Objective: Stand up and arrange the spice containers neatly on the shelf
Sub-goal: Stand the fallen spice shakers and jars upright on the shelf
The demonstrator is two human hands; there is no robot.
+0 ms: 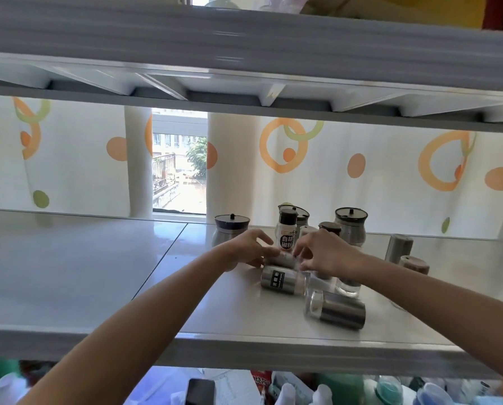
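Note:
Several spice containers cluster on the grey shelf [98, 273]. A steel shaker [282, 280] and a second steel jar [339, 309] lie on their sides near the front. Between my hands lies a dark tipped jar [284, 260]; my left hand [249, 249] and my right hand [323, 252] both close their fingers on it. Behind stand a white pepper bottle [287, 233], a round lidded pot [230, 229] and another lidded pot [351, 226]. A grey shaker [398, 248] stands at the right, with a brown-topped jar [413, 265] beside it.
The upper shelf [244, 54] hangs low overhead. A curtain with orange rings [361, 171] backs the shelf, with a window gap [178, 162] at the centre. Below the shelf edge lie a phone [200, 391] and several bottles [390, 390].

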